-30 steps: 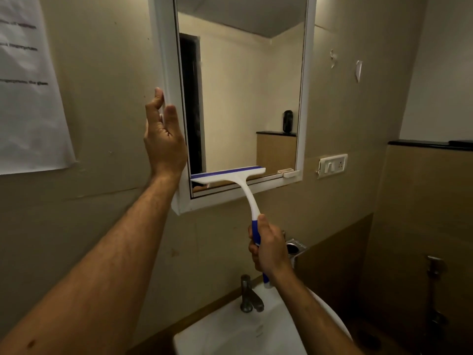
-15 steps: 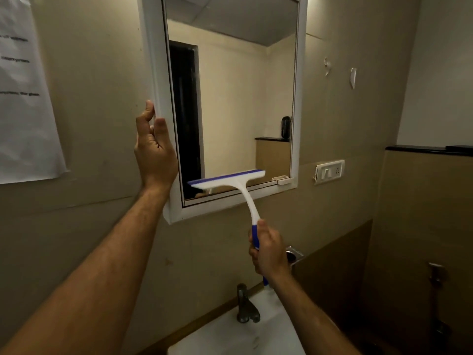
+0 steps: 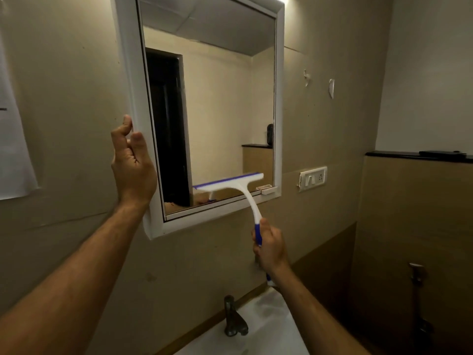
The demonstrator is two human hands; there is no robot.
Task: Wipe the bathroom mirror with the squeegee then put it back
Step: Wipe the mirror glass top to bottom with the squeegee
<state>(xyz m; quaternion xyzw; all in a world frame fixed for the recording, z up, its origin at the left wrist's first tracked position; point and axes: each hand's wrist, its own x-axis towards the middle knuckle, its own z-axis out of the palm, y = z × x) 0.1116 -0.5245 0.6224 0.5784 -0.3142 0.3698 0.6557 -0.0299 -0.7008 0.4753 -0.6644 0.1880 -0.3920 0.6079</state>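
Mirror (image 3: 225, 106): white-framed, on the beige wall, upper centre. Left hand (image 3: 133, 165): holds the frame's left edge, thumb and fingers curled about it. Squeegee (image 3: 231, 183): white head with blue blade strip, lying against the glass low on the right, just above the bottom rail. Right hand (image 3: 270, 245): fist wrapped round the blue-and-white handle below the frame. Paper notice (image 3: 12, 139): far left; print too blurred to read. Switch plate (image 3: 312, 178): right of the mirror, no legible marking. Tap (image 3: 233, 319) and white basin (image 3: 268, 329): near, bottom centre.
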